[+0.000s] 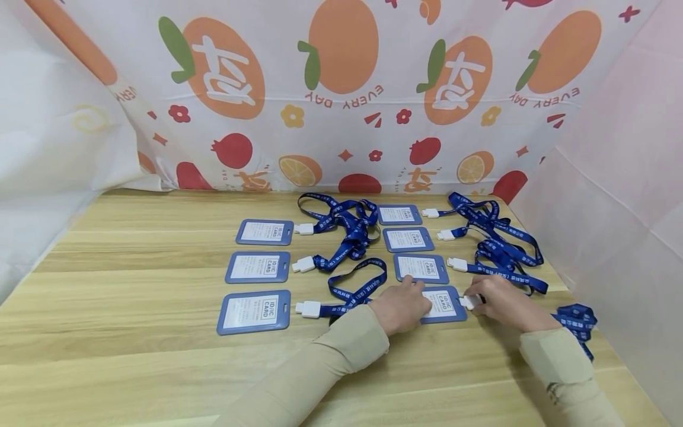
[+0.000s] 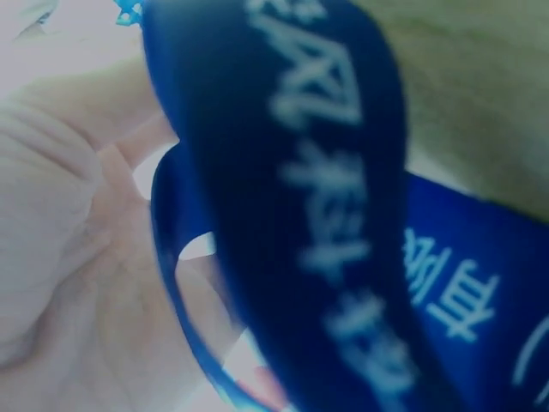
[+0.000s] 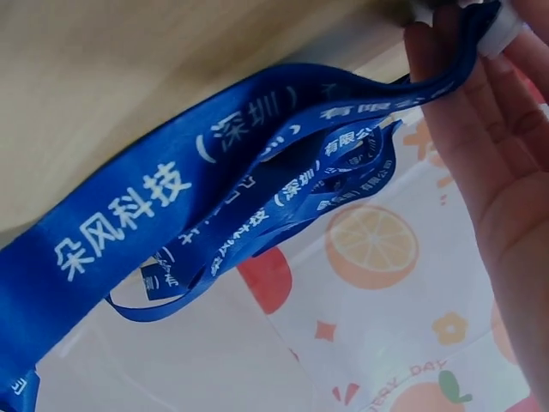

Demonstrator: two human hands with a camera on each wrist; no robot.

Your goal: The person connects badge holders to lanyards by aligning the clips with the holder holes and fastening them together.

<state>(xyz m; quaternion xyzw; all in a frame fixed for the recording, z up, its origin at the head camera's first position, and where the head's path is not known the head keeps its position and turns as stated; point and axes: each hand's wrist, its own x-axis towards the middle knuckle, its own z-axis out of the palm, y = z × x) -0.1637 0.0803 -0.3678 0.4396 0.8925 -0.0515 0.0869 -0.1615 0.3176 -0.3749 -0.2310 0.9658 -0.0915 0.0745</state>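
Observation:
In the head view, my left hand [image 1: 401,305] holds a blue ID badge holder [image 1: 444,303] at its left end, covering that part. At the holder's right end, my right hand [image 1: 498,301] pinches the white clip [image 1: 469,302] of a blue lanyard. That lanyard's printed strap [image 3: 137,202] hangs from the fingers in the right wrist view and partly lies in a bunch [image 1: 576,323] right of the wrist. A lanyard loop [image 2: 300,206] crosses close in front of my left palm in the left wrist view, hiding the fingertips.
Three badge holders with lanyards lie beyond my hands, the nearest being a blue holder [image 1: 421,268]. Three more form a left column, including a front holder [image 1: 254,312] beside its white clip [image 1: 308,309]. A fruit-print curtain [image 1: 341,136] closes the wooden table's [image 1: 133,367] back edge.

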